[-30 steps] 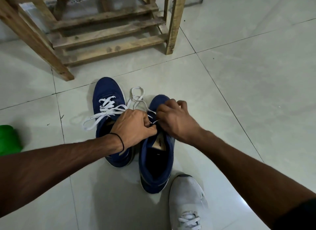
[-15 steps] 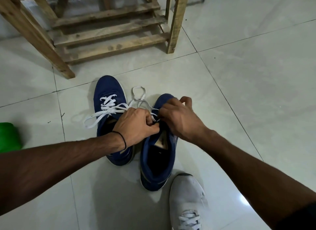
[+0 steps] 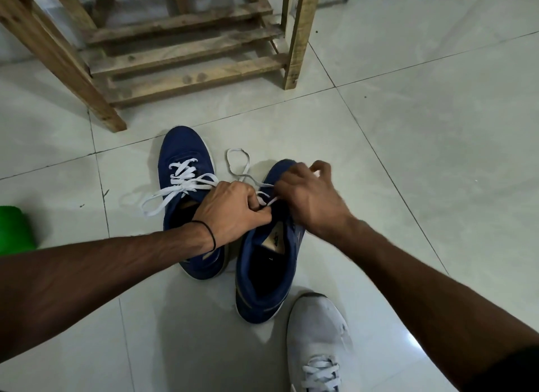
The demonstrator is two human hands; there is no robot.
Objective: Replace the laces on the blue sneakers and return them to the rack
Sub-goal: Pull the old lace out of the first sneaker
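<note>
left hand [image 3: 233, 210] pinching white lace [image 3: 264, 184] over open blue sneaker [image 3: 264, 310], right hand [image 3: 309, 196] curled alongside, hold unclear, laced blue sneaker [image 3: 182, 146] beside

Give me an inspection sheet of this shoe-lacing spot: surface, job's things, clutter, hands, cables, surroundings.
Surface: pale tiled floor, glossy, with dark grout lines.
Job's things: laced blue sneaker, its lace ends loose on the floor; second blue sneaker beside it, white lace looped past its toe.
Clutter: green object at the left edge; white shoe nearest the camera.
Hands: left hand pinches the white lace; right hand curled over the second blue sneaker's front, grip hidden.
Cables: nothing seen.
Surroundings: wooden rack standing beyond the sneakers.
</note>
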